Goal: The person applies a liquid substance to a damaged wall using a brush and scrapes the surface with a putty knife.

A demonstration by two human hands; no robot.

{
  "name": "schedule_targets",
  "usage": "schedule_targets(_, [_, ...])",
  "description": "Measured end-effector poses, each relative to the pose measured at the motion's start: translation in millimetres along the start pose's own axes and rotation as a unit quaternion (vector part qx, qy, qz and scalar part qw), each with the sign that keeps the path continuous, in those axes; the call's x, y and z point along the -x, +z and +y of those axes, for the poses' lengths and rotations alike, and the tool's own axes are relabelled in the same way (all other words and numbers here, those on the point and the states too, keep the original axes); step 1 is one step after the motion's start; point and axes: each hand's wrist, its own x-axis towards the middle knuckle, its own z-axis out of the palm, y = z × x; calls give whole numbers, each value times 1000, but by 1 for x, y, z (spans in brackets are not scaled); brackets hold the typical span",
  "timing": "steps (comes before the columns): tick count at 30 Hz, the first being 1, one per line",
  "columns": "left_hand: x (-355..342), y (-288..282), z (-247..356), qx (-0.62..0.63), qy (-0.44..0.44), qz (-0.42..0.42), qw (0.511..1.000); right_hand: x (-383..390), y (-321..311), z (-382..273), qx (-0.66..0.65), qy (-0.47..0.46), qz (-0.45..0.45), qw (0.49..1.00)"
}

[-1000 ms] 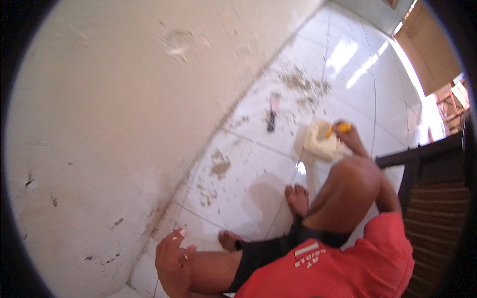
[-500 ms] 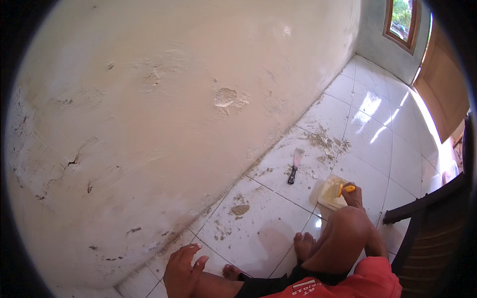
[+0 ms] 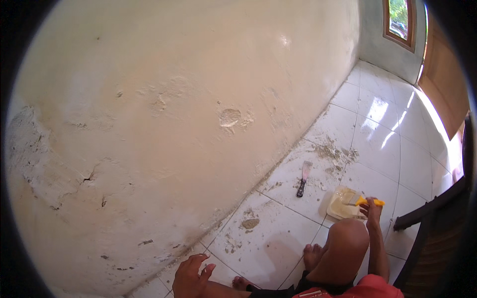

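One yellow brush point(image 3: 359, 201) is sitting pinched in the right hand point(image 3: 372, 210), likely light, soft-bristled, best held by its stiff handle point(image 3: 379, 202); the left hand point(image 3: 191, 277) is resting spread.

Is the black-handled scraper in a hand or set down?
Set down: the scraper lies on the white tiles, while the right hand holds the yellow-handled brush.

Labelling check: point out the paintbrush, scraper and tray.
Paintbrush point(image 3: 361, 200): head view, on the yellow part beside the bristles.
Scraper point(image 3: 303, 179): head view, where blade meets handle.
Tray point(image 3: 338, 215): head view, on its near outer wall.
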Motion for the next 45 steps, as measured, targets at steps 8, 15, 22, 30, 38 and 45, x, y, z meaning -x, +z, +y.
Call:
schedule_targets(8, [-3, -10, 0, 25, -54, -48, 997, 5, -36, 41, -337, 96, -136, 927])
schedule_targets(15, [5, -8, -1, 54, 3, -32, 998, 54, 109, -116, -210, -72, -303, 927])
schedule_targets(22, [31, -20, 5, -6, 42, 5, 999, 226, 297, -275, -181, -258, -549, 774])
schedule_targets(30, [50, -25, -11, -6, 83, 49, 995, 382, 420, -316, -277, -478, -534, 640])
schedule_targets(38, [77, -43, -4, -34, 87, 60, 994, 311, 450, -350, -292, -615, -231, 695])
schedule_targets(45, [78, -34, -13, -3, 93, 63, 994, 408, 466, -307, -248, -783, -160, 548])
